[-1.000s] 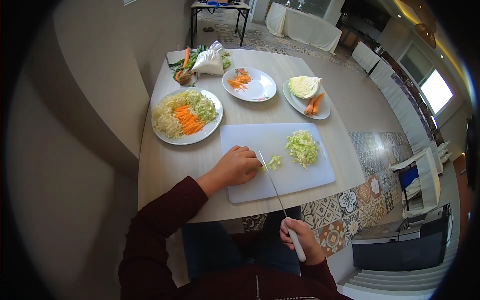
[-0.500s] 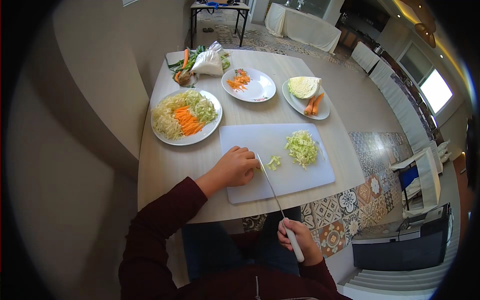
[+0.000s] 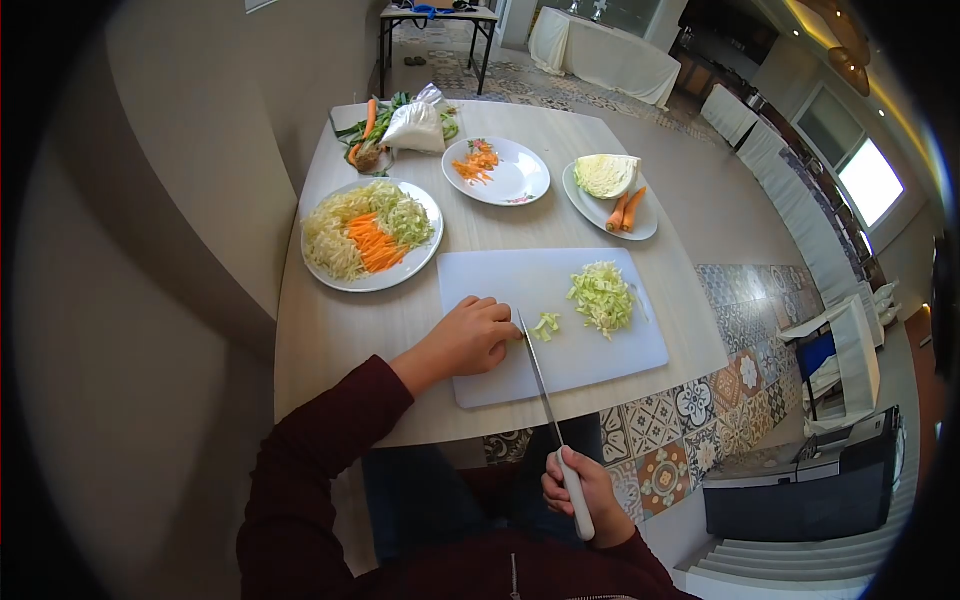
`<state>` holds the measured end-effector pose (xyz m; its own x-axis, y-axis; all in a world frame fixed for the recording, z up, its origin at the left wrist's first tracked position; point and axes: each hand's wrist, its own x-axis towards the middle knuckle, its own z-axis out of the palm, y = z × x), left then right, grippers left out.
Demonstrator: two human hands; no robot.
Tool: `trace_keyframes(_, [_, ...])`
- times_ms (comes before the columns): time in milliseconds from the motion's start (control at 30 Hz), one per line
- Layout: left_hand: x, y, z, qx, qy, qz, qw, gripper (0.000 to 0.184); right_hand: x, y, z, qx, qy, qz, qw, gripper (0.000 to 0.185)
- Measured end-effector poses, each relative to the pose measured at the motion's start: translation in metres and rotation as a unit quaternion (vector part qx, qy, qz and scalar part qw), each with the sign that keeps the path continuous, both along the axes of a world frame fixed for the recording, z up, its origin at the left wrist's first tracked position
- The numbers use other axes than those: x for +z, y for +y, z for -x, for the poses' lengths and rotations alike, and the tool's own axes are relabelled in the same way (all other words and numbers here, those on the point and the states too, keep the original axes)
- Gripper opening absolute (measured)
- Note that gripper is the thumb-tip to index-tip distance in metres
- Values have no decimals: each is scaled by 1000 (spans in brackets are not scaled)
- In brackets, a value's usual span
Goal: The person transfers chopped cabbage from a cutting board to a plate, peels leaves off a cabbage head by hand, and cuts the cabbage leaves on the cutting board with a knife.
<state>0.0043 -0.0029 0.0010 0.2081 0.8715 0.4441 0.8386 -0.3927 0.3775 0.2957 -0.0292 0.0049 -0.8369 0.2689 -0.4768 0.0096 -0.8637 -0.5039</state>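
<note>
My left hand [image 3: 474, 338] is closed with bent fingers on the left part of the white cutting board [image 3: 610, 370]. It presses down a piece of cabbage, almost wholly hidden under the fingers. My right hand [image 3: 588, 490] grips the pale handle of a kitchen knife [image 3: 541, 392] at the board's near side. The blade slants up and left, its tip beside my left fingertips. A few cut cabbage bits [image 3: 546, 325] lie just right of the blade. Farther right on the board sits a pile of shredded cabbage [image 3: 601, 300].
Behind the board stand a plate of shredded cabbage and carrot [image 3: 373, 240], a plate with carrot pieces [image 3: 515, 180], and a plate [image 3: 590, 222] with a cabbage chunk [image 3: 607, 176] and carrots [image 3: 627, 209]. A plastic bag [image 3: 415, 128] and vegetables [image 3: 367, 140] lie at the far left corner.
My right hand and the knife handle have moved slightly left, and the blade stands a little steeper. My left hand stays almost in place.
</note>
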Motion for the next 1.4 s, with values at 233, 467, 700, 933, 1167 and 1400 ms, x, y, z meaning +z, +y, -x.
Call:
trace_keyframes(233, [-1,0,0,2,-4,-10,1000,16,-7,5,11,-3,5,16,1000,38])
trace_keyframes(467, [-3,1,2,-3,1,-10,1000,15,-16,20,23,18,4,-44,999,40])
trace_keyframes(700, [-2,1,2,3,-7,-34,999,4,-11,16,15,18,-34,-91,995,37])
trace_keyframes(933, [-5,2,3,7,6,-33,999,3,-4,13,4,17,-35,-65,997,36])
trace_keyframes(1167, [-5,2,2,7,-7,-34,999,4,3,13,3,24,-81,-129,988,36])
trace_keyframes(1400, [-5,3,4,5,-2,-20,1000,7,12,12,0,41,-145,-203,967,33])
